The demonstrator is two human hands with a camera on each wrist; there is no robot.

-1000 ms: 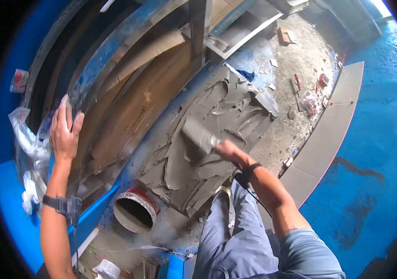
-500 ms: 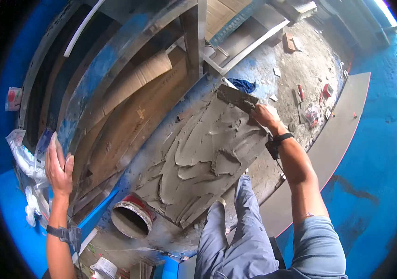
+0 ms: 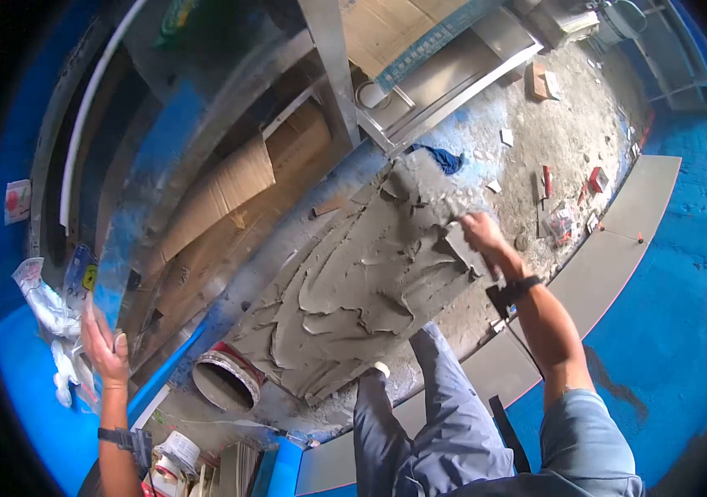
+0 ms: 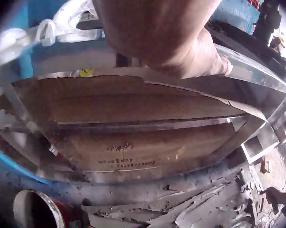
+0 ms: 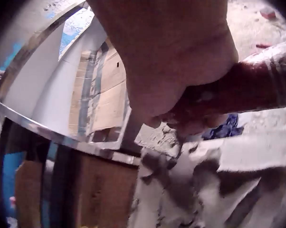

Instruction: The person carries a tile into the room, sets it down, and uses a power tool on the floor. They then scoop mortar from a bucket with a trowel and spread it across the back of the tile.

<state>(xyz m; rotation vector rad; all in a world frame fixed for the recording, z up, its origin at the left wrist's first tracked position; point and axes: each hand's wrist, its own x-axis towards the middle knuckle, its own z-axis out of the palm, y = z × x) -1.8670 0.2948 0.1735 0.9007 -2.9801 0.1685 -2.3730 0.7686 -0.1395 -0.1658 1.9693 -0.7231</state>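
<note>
Grey mortar (image 3: 345, 282) lies in thick ridges over a slab on the floor. At its far end, my right hand (image 3: 490, 240) grips a trowel (image 3: 432, 186), whose blade is blurred and coated with mortar. The right wrist view shows the fingers of this hand (image 5: 171, 66) wrapped round a dark red handle (image 5: 259, 85). My left hand (image 3: 105, 344) rests with extended fingers against the edge of a metal-framed rack; the left wrist view has the same hand (image 4: 166, 38) at the frame, its fingertips partly hidden.
A bucket (image 3: 225, 381) stands by the mortar's near left corner. Cardboard (image 3: 217, 195) fills the rack. Blue cloth (image 3: 440, 159), a red-handled tool (image 3: 546, 182) and small debris lie beyond. Grey tiles (image 3: 585, 277) curve along the right, beside the blue floor.
My right hand has moved the trowel from mid-mortar to the far end, and its blade has turned. My left hand has stayed at the rack while the head view shifted.
</note>
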